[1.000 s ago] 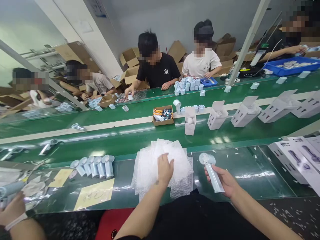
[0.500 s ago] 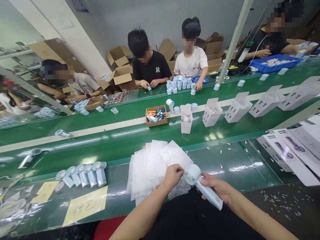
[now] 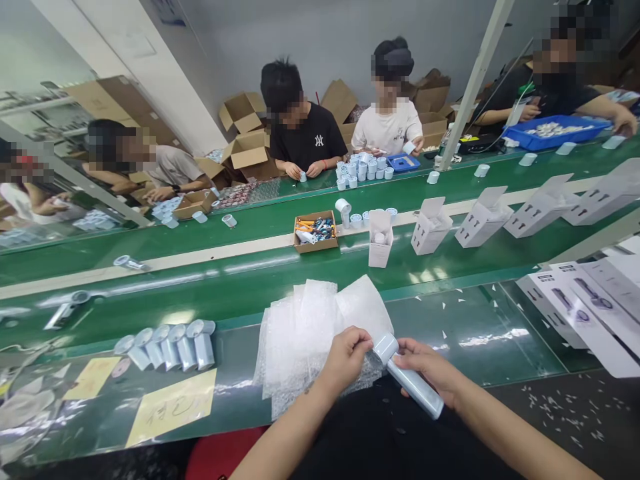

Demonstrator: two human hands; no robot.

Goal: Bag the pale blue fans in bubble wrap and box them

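Near edge, centre: right hand [image 3: 425, 367] closed round the handle of a pale blue handheld fan [image 3: 407, 377], left hand [image 3: 345, 353] pinching the mouth of a bubble-wrap bag [image 3: 363, 308] against the fan's round head. Fan: likely light, rigid, smooth plastic; best held by the handle. Bag: soft, flimsy, slippery. Bag stack [image 3: 300, 333] just left, flat boxes [image 3: 575, 307] far right; bare bench between.

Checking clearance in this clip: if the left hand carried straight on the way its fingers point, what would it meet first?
The left hand points right, toward the round head of the pale blue handheld fan in the right hand. That head comes first, probably already touching, though depth is unclear.
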